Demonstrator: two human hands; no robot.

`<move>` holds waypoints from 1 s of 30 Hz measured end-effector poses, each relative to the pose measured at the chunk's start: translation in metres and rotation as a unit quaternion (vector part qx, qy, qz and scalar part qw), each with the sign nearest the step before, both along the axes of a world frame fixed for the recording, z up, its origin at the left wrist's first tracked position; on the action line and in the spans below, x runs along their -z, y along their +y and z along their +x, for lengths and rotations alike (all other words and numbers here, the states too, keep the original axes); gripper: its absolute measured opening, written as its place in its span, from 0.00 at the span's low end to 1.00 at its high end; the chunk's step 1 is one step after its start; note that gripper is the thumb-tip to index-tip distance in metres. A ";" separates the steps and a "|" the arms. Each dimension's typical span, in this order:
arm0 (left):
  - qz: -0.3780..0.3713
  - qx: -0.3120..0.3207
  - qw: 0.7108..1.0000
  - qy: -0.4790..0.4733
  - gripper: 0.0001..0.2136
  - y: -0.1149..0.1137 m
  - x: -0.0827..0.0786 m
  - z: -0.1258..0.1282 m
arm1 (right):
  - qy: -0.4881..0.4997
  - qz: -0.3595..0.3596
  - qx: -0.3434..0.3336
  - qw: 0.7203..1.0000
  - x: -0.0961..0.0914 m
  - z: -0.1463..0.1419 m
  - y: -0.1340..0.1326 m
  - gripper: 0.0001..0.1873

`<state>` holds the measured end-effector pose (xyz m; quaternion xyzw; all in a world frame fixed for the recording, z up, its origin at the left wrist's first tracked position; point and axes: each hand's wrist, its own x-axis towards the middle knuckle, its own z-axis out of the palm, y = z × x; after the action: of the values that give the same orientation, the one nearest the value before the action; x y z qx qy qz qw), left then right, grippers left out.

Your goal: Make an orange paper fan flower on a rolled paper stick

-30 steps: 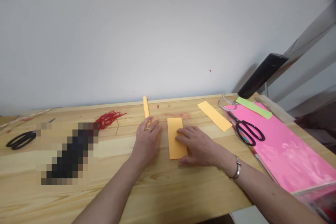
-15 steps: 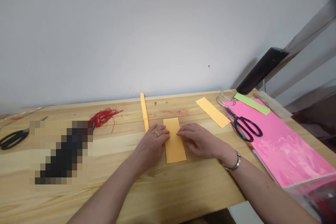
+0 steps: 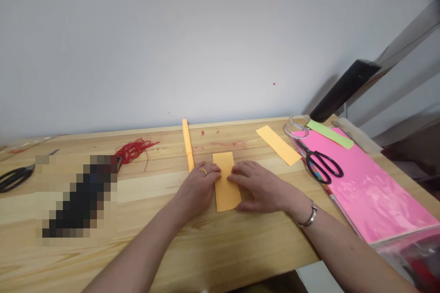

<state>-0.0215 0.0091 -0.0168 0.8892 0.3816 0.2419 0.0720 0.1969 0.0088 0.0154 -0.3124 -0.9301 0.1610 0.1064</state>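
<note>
An orange paper rectangle (image 3: pixel 225 182) lies flat on the wooden table (image 3: pixel 220 247) in front of me. My left hand (image 3: pixel 196 187), with a ring on one finger, rests on the paper's left edge, fingers together and pressing down. My right hand (image 3: pixel 258 187), a metal bracelet at its wrist, lies flat on the paper's right edge with fingers stretched toward the left hand. A rolled orange paper tube (image 3: pixel 187 143) lies just beyond my left hand.
A second orange strip (image 3: pixel 278 144) lies at the back right. Black-handled scissors (image 3: pixel 318 160) rest on pink paper sheets (image 3: pixel 364 187) with a green strip (image 3: pixel 330 133). Red thread (image 3: pixel 134 149) and another pair of scissors (image 3: pixel 15 177) lie at the left. A wall stands right behind the table.
My left hand moved from the orange tube onto the paper's left edge. My right hand shifted a little and both hands now press the paper from either side.
</note>
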 end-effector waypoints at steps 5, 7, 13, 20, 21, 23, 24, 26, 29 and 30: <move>0.003 -0.002 1.000 -0.019 0.15 0.000 0.001 0.001 | 0.036 0.047 -0.014 0.998 0.011 0.000 0.002 0.13; -0.001 -0.011 0.999 -0.031 0.15 -0.001 0.003 0.000 | 0.079 0.036 -0.002 0.996 0.017 0.001 0.006 0.12; -0.088 -0.209 0.950 -0.216 0.10 -0.007 -0.008 0.000 | 0.262 -0.079 0.145 0.951 0.026 -0.005 0.020 0.11; -0.641 -0.192 0.559 -0.490 0.26 -0.009 -0.035 0.009 | 0.286 -0.132 0.119 0.942 -0.015 -0.008 0.018 0.08; -0.658 -0.165 0.522 -0.517 0.26 -0.009 -0.037 0.010 | 0.274 -0.141 0.092 0.947 -0.020 -0.008 0.017 0.07; -0.648 -0.124 0.490 -0.570 0.19 -0.009 -0.038 0.011 | 0.263 -0.154 0.063 0.950 -0.025 -0.011 0.014 0.06; -0.632 -0.118 0.489 -0.590 0.14 -0.009 -0.038 0.012 | 0.266 -0.160 0.068 0.948 -0.025 -0.013 0.013 0.06; -0.598 -0.127 0.505 -0.610 0.10 -0.011 -0.037 0.014 | 0.286 -0.175 0.112 0.935 -0.020 -0.020 0.012 0.06; -0.555 -0.140 0.540 -0.618 0.10 -0.017 -0.033 0.019 | 0.342 -0.238 0.189 0.889 -0.008 -0.032 0.011 0.06; -0.549 -0.134 0.544 -0.620 0.10 -0.019 -0.031 0.022 | 0.365 -0.268 0.207 0.867 -0.004 -0.034 0.011 0.06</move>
<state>0.0000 -0.0096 0.0140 0.2434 0.4153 0.4832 0.7313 0.1626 0.0198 0.0193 -0.4334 -0.6598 0.4807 0.3818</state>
